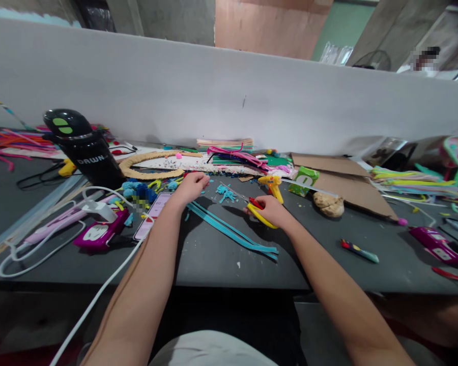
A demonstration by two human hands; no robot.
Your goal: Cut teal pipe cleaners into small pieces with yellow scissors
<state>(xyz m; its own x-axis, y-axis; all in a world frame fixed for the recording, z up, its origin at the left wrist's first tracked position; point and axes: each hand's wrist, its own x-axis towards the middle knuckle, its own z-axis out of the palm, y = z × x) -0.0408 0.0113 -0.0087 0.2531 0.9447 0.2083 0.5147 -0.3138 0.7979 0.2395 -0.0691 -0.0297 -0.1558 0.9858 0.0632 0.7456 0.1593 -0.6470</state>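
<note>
Table, near edge: a bare strip of dark grey table [213, 264] lies between the person and the blue strips.
Blue strips [234, 236]: flat on the table, between the forearms, long axis running from near right to far left; the near-right ends lie loose, nearer the person than the right hand.
Right hand [270, 211]: on the far side of the strips' near-right half; its grip is closed round the scissors.
Scissors [256, 203]: blades point left and far, roughly along the strips rather than across them, and apart from them; whether the blades are parted, I cannot tell.
Left hand [193, 187]: just beyond the strips' far-left ends and the nearer of the two to those ends; its fingers are curled, and I cannot tell whether the grip pinches anything.
Blue clippings [226, 193]: a loose pile between the hands, beyond the strips, near the blades.
Yellow glue gun [275, 189]: just beyond the right hand.
Green packet [303, 180]: to the right of the glue gun.
</note>
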